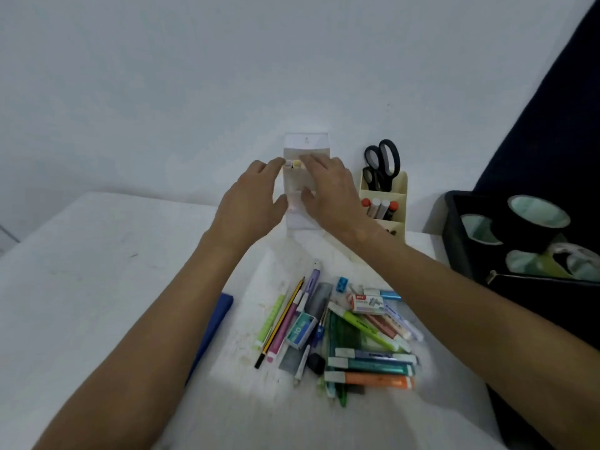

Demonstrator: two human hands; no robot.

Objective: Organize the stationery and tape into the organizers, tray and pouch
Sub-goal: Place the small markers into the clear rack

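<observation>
A clear acrylic organizer [306, 141] stands at the back of the white table [97, 271] against the wall. Two pens with a white and a yellow cap [293, 164] stick up inside it. My left hand [250, 198] grips its left side, thumb on the front. My right hand [329, 190] wraps over its front and right side. A pile of loose stationery [344, 336] lies near me: a striped pencil [281, 321], highlighters such as an orange one [373, 381], a staples box [365, 302], a blue sharpener [342, 283].
A cream desk organizer [400, 186] to the right holds black scissors [383, 164] and several capped sticks [380, 206]. A black tray [454, 225] at far right holds tape rolls [537, 217]. A black pouch [535, 300] lies before it. A blue flat item [216, 319] lies under my left forearm.
</observation>
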